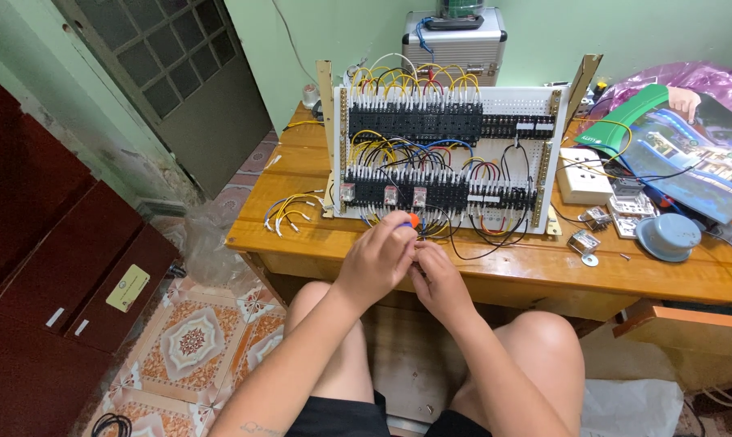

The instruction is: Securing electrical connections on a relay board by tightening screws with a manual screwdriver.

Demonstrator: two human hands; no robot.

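Screwdriver [410, 220], orange-tipped, in curled left hand [380, 257]; right hand [436, 279] pinching perhaps one wire, beside one wiring panel [443, 154].

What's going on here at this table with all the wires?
A seated person works at a white wiring panel standing on a wooden table. The left hand holds a screwdriver with an orange and blue handle near the panel's lower row of black terminal blocks. The right hand is close beside it, fingers pinched, apparently on a wire, though that is hard to make out. A white socket box and a grey round bell lie to the right.
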